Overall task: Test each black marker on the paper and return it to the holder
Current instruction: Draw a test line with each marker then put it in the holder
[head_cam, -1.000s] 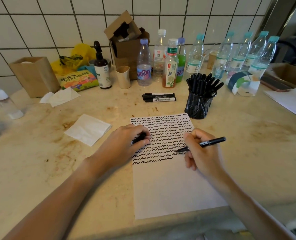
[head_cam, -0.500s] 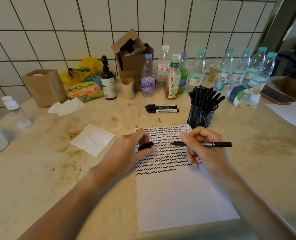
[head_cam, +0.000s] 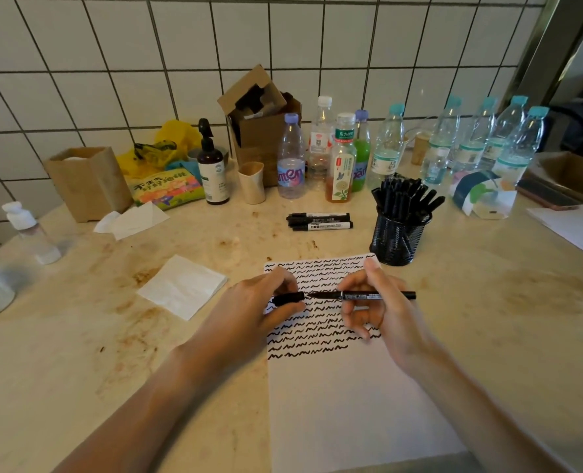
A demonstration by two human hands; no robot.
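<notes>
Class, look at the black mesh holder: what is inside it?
The mesh holder is packed with black markers, their capped ends fanning out above the rim. Their lower ends show only dimly through the mesh; anything at the bottom is hidden.

Along the tiled wall from ten to two o'clock stand a paper bag (head_cam: 89,182), a pump bottle (head_cam: 211,172), an open cardboard box (head_cam: 261,131) and water bottles (head_cam: 389,145). A napkin (head_cam: 182,285) lies at nine o'clock.
</notes>
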